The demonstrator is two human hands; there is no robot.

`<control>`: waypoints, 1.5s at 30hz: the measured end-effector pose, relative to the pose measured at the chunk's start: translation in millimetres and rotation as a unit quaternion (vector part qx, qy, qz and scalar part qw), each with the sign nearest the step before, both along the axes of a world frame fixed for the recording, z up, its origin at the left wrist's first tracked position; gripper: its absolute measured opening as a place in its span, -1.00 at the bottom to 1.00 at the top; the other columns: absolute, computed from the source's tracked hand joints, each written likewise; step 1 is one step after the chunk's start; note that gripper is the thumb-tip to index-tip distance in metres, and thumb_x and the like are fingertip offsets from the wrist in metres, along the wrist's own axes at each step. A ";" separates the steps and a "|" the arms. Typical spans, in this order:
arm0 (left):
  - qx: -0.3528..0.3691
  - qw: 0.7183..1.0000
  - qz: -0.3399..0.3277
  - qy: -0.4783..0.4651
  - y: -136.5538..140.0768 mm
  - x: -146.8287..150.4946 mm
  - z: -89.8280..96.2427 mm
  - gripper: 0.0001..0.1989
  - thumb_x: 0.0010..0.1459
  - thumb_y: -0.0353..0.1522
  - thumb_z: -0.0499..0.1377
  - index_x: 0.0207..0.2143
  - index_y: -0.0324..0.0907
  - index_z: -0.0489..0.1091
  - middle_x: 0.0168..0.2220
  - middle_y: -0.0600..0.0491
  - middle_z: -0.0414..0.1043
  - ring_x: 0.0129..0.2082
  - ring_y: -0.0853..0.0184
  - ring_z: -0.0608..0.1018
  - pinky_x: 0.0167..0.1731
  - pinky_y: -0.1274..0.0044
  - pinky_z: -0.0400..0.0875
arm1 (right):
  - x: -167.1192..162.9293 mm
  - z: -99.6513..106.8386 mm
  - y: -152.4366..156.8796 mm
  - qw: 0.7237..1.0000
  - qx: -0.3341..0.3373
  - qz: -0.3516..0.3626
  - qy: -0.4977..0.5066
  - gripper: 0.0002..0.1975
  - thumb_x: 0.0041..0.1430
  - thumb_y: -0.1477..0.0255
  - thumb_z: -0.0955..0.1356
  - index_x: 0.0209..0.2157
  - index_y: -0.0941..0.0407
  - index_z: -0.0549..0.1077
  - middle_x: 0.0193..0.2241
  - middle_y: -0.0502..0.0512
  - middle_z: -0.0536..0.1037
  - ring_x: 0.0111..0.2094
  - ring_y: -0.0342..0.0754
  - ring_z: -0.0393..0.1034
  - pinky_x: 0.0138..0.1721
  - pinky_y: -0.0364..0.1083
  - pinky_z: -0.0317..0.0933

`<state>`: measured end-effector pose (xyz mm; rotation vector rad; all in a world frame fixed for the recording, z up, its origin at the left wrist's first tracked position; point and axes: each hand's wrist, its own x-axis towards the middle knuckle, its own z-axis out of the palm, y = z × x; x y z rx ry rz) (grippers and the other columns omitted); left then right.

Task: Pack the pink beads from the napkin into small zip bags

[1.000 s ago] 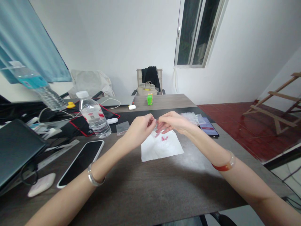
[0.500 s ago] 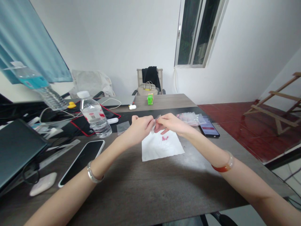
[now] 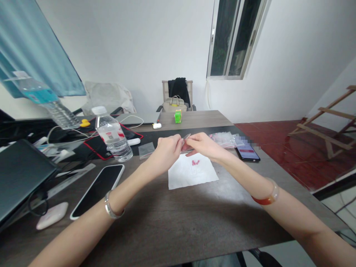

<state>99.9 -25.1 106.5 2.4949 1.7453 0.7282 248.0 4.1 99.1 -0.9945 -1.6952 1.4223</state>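
My left hand (image 3: 169,150) and my right hand (image 3: 202,144) meet above the far edge of a white paper sheet (image 3: 191,178). Both are closed, their fingertips pinching a small clear plastic bag (image 3: 187,136) between them; the fingers cover most of it. Several small pink pieces (image 3: 195,162) lie grouped on the paper, just below my right hand. To the left of my left hand, a flat clear bag (image 3: 146,150) rests on the table. A stack of clear bags (image 3: 224,139) lies beyond my right wrist.
A water bottle (image 3: 113,135) and a white-edged phone (image 3: 97,191) stand and lie to the left, near a mouse (image 3: 52,216) and a laptop (image 3: 25,178). Another phone (image 3: 247,150) lies at the right. A small green box (image 3: 178,116) sits farther back on the table (image 3: 178,226).
My fingers have shifted slightly around the clear bag, and my right fingers have curled in more. The pink pieces stay on the paper.
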 end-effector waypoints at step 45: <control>0.072 0.983 -0.092 -0.142 -2.6 -1.3 -3.3 -0.73 0.01 -0.50 0.16 -0.19 -0.20 0.48 -0.22 0.00 0.58 -0.26 0.28 0.58 -0.18 0.46 0.44 | -8.6 -18.4 8.2 0.834 -0.388 0.020 0.392 -0.82 0.17 0.35 0.36 -0.36 0.19 0.38 -0.37 0.09 0.48 -0.37 -0.20 0.45 -0.30 -0.23 0.38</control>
